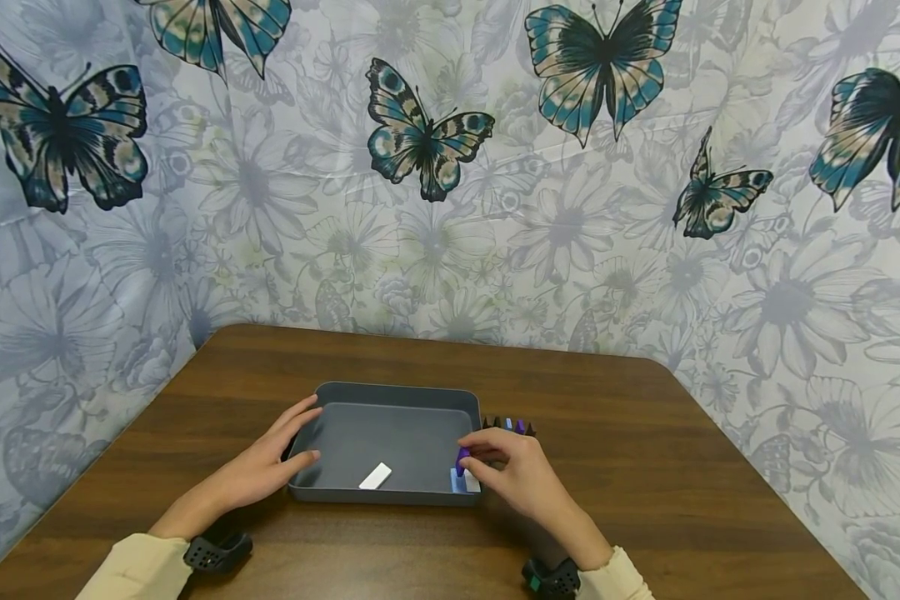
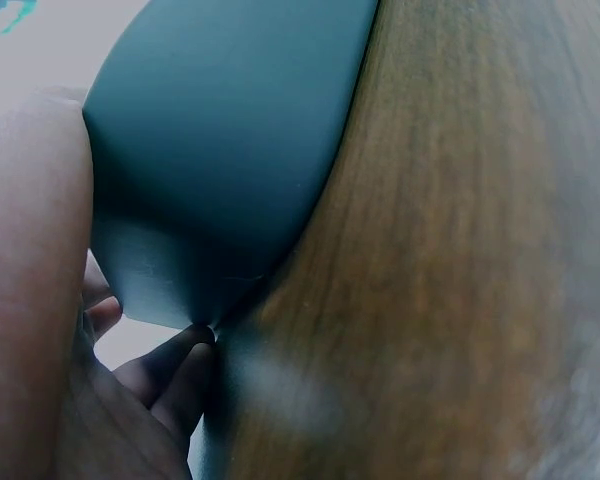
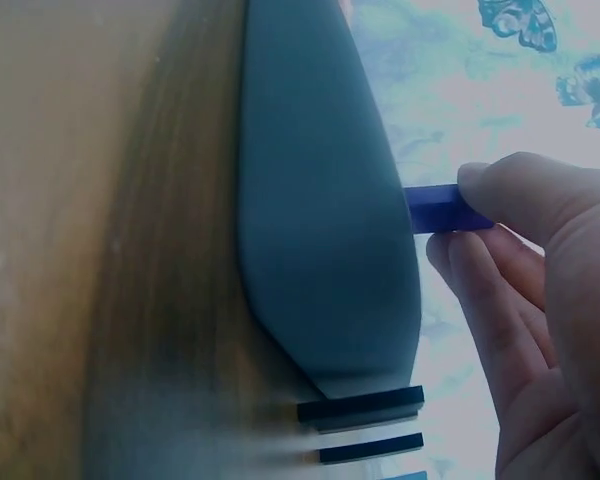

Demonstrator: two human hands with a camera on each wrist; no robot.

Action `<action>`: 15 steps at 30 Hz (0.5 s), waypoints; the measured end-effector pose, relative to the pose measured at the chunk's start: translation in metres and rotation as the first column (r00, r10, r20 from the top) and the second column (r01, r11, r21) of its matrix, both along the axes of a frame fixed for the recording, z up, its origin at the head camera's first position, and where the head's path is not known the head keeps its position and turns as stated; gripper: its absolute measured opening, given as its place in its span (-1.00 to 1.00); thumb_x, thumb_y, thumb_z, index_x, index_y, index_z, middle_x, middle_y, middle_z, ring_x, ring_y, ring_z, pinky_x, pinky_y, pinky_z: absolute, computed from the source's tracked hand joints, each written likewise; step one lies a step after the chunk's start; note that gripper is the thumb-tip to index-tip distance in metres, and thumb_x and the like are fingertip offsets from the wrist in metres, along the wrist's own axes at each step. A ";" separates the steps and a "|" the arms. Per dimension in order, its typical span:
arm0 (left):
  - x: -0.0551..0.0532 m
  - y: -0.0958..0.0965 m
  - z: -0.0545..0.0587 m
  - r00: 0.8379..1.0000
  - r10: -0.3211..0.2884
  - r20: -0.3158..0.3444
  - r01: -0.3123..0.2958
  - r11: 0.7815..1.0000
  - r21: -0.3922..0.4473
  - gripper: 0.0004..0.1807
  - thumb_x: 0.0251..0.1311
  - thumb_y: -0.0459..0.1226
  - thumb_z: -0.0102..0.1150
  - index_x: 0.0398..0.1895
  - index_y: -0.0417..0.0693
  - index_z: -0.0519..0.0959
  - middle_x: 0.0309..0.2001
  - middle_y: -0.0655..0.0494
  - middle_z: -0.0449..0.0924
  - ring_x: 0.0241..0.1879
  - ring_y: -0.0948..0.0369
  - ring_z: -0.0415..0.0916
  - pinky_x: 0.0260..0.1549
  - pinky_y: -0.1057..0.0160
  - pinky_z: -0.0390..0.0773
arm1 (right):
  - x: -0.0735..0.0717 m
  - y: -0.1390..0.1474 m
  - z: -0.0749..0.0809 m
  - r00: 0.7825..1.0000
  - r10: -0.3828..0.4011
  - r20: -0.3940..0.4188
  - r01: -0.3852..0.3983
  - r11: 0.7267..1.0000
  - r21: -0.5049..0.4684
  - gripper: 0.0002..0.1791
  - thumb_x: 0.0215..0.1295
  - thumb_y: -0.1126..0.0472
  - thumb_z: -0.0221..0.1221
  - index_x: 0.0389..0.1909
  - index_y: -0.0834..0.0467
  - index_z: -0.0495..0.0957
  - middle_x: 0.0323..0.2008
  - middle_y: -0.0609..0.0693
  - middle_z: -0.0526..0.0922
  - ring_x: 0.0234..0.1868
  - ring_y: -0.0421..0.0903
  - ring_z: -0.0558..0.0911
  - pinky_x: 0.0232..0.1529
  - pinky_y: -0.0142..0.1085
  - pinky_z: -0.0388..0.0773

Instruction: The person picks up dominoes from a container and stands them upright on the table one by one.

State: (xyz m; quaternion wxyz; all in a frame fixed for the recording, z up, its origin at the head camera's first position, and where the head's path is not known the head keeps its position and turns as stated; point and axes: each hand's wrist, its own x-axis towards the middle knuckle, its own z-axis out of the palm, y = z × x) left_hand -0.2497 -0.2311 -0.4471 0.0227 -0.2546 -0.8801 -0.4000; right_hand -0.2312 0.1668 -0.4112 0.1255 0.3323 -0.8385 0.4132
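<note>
Cream sleeves [image 1: 138,568] are reaching in from the bottom edge, and black wristbands [image 1: 217,552] are showing just ahead of them. Left of centre, the left hand [image 1: 266,458] is resting its extended fingers against the left side of a gray tray [image 1: 386,497], gripping nothing. Right of centre, the right hand [image 1: 521,471] is pinching a purple block [image 1: 462,457] between thumb and fingers, holding it over the tray's lower right corner. A light blue block [image 1: 457,482] and a white block [image 1: 472,482] are sitting in that corner, and a white bar [image 1: 376,476] is lying slantwise near the tray's front wall. Behind the right hand, a row of dark, blue and purple pieces [image 1: 508,423] is standing beside the tray. The brown wooden counter [image 1: 570,387] is stretching back toward a floral butterfly backdrop [image 1: 435,250] filling the upper frame.
</note>
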 end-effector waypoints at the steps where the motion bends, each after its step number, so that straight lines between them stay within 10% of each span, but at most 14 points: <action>1: 0.000 0.000 0.000 1.000 0.000 0.000 0.000 1.000 0.000 -0.27 0.50 -0.15 0.15 0.58 -0.27 0.15 0.64 -0.20 -0.15 0.56 -0.35 -0.08 0.26 -0.45 0.24 | 0.000 0.001 0.000 1.000 0.000 -0.011 0.000 1.000 -0.003 -0.75 0.28 0.31 0.41 -0.03 0.13 0.71 -0.16 -0.06 0.79 -0.15 -0.22 0.78 -0.12 -0.32 0.71; 15: 0.000 0.001 0.000 1.000 0.002 -0.015 -0.002 1.000 -0.001 -0.28 0.50 -0.16 0.16 0.57 -0.28 0.17 0.64 -0.21 -0.14 0.55 -0.35 -0.06 0.27 -0.43 0.23 | -0.004 0.016 0.007 0.997 -0.067 -0.029 0.065 0.996 -0.063 -0.74 0.23 0.35 0.43 -0.06 0.17 0.71 -0.18 -0.05 0.81 -0.19 -0.08 0.81 -0.13 -0.32 0.71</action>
